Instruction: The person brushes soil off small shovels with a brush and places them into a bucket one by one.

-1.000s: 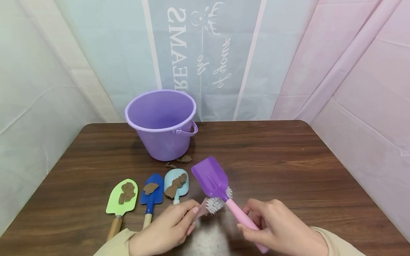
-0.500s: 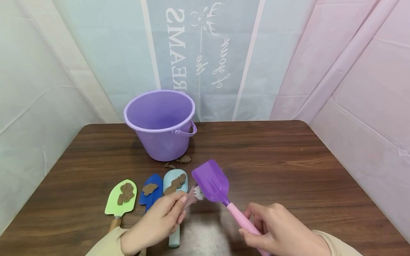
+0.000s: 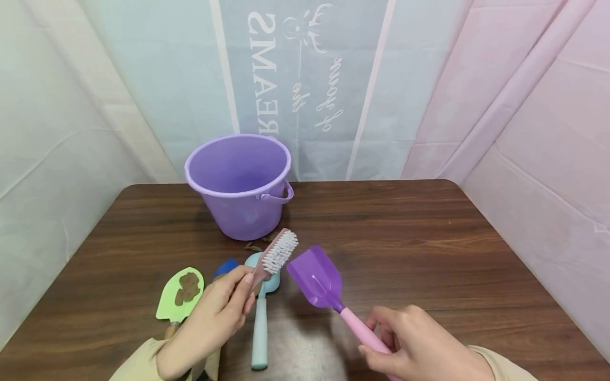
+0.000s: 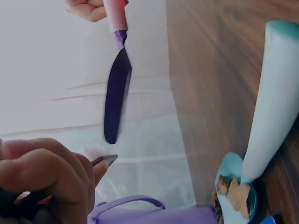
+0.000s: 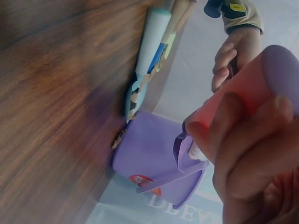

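Note:
My left hand (image 3: pixel 214 307) grips a pinkish-brown scrub brush (image 3: pixel 278 251), its white bristles turned up and to the right. In my right hand (image 3: pixel 419 344) is the pink handle of a purple toy shovel (image 3: pixel 316 278), raised above the table with its blade pointing away to the left. The left wrist view shows that shovel's blade (image 4: pixel 117 95) edge-on, apart from the brush. Under the brush lies a light blue shovel (image 3: pixel 259 333) bearing brown clumps (image 4: pixel 238 198). My left hand hides most of a blue shovel (image 3: pixel 226 267).
A purple bucket (image 3: pixel 243 211) stands at the back left, its handle hanging on the right side. Left of my left hand lies a green shovel (image 3: pixel 178 296) with a brown clump on it. Brown bits lie at the bucket's foot. Cloth walls (image 3: pixel 548 132) enclose the wooden table (image 3: pixel 405 238).
The brush has moved away from the purple shovel, up and to the left, and its bristles have turned upward. The purple shovel has shifted slightly toward me.

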`<action>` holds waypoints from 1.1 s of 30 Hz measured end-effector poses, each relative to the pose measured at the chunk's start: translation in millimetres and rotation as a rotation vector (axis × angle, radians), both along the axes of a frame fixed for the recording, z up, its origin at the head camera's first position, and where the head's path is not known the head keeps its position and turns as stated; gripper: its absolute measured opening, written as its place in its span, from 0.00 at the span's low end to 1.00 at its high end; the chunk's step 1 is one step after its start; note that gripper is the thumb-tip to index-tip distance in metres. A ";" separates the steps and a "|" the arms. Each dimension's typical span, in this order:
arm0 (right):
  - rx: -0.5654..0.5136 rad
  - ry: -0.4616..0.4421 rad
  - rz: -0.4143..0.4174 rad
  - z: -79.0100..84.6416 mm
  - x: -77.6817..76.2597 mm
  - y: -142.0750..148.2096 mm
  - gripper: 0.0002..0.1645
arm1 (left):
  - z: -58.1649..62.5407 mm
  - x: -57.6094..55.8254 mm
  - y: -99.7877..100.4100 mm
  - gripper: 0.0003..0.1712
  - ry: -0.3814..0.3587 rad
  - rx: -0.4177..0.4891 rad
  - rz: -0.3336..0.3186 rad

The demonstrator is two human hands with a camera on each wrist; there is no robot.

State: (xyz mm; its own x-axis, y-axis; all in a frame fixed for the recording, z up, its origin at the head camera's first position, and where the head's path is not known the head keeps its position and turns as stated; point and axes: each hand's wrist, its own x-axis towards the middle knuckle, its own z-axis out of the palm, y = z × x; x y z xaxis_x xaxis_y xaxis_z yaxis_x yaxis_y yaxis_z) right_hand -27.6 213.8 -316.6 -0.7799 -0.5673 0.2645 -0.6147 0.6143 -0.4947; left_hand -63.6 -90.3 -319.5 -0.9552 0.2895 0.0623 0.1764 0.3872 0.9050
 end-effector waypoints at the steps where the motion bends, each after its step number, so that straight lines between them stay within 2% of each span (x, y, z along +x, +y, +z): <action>1: 0.006 -0.003 0.000 -0.2 -0.2 0.0 0.16 | -0.1 1.5 -0.9 0.16 0.036 -0.027 0.010; 5: 0.020 -0.011 -0.008 -0.1 -1.5 0.2 0.17 | -0.6 8.4 -3.2 0.11 0.248 -0.161 0.087; 8: 0.016 -0.002 -0.012 0.5 -3.2 0.2 0.18 | -0.1 12.8 -3.6 0.07 0.332 -0.259 0.172; 11: 0.004 0.013 -0.011 1.0 -5.2 0.5 0.19 | 0.6 15.2 -3.6 0.08 0.315 -0.297 0.208; 14: -0.012 0.031 0.001 1.4 -7.3 0.8 0.20 | 1.4 16.7 -4.5 0.08 0.265 -0.291 0.200; 18: -0.020 0.061 0.015 3.9 -13.5 2.4 0.17 | 3.2 18.6 -7.9 0.07 0.241 -0.264 0.178; 24: -0.009 0.103 -0.020 12.5 -31.8 5.9 0.14 | 5.9 19.2 -14.7 0.05 0.268 -0.260 0.168; 29: -0.015 0.093 -0.042 20.1 -43.1 4.0 0.14 | 3.5 21.0 -17.7 0.06 0.301 -0.287 0.182; 33: -0.002 0.114 -0.044 30.5 -52.3 -0.2 0.13 | 3.6 23.0 -20.7 0.06 0.301 -0.297 0.196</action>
State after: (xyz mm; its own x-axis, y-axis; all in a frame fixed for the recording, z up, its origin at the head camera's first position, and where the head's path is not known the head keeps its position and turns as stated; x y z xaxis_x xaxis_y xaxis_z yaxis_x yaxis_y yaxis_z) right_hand -79.9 213.6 -286.1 -0.7689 -0.5321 0.3544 -0.6393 0.6410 -0.4247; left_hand -40.5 -111.0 -315.8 -0.9458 0.1526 0.2866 0.3117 0.6740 0.6698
